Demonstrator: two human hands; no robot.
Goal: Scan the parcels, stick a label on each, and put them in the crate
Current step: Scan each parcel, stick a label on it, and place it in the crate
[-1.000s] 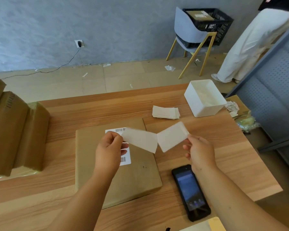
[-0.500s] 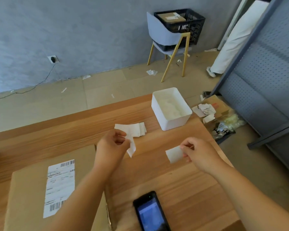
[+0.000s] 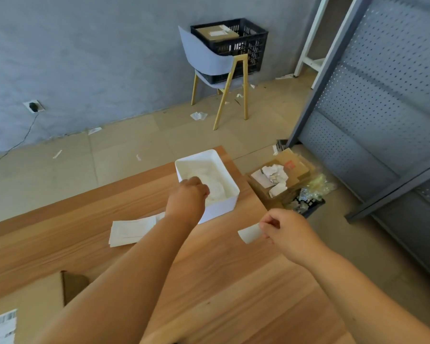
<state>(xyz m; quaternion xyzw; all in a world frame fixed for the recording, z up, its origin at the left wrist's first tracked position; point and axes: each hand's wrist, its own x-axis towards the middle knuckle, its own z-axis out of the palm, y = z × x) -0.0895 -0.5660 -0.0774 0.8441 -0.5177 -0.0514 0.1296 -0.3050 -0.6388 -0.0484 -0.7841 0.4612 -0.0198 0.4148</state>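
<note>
While your right hand (image 3: 288, 234) pinches a label (image 3: 250, 234) and your left hand (image 3: 189, 194) curls into the white bin (image 3: 230, 208), grip unclear, sticking and crating remain.

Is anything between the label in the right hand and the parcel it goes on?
Yes: the left forearm crosses the table between the label, pinched in the right hand, and the parcel at bottom left, while the left hand is over the white bin. Nothing else visible lies between them.

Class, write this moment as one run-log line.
left hand: over white bin | right hand: pinches label | parcel: label not yet stuck
</note>
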